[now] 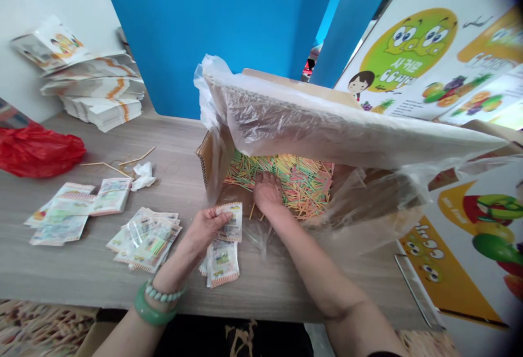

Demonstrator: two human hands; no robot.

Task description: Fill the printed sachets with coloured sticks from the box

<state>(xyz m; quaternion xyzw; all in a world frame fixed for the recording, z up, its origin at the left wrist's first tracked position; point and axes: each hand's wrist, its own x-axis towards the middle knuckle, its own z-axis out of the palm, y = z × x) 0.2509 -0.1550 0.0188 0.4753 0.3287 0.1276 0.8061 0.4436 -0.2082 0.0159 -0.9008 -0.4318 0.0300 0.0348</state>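
A small printed packet (231, 222) is pinched in the left hand (204, 229) while the right hand (267, 192) is pressed into a box of coloured sticks (302, 180).

The packet is held upright between thumb and fingers just above the bench (171, 144), beside the open cardboard box (212, 163), which is lined with clear plastic sheeting (310, 122). The right hand is laid knuckles-up on the sticks, fingers curled down among them; whether any are gripped cannot be told. More packets are seen on the bench: a few (220, 261) directly under the left hand, a loose heap (145, 237) to its left, and flat ones (77, 210) further left. A red plastic bag (38, 150) and stacked packets (96, 92) are seen at the far left.
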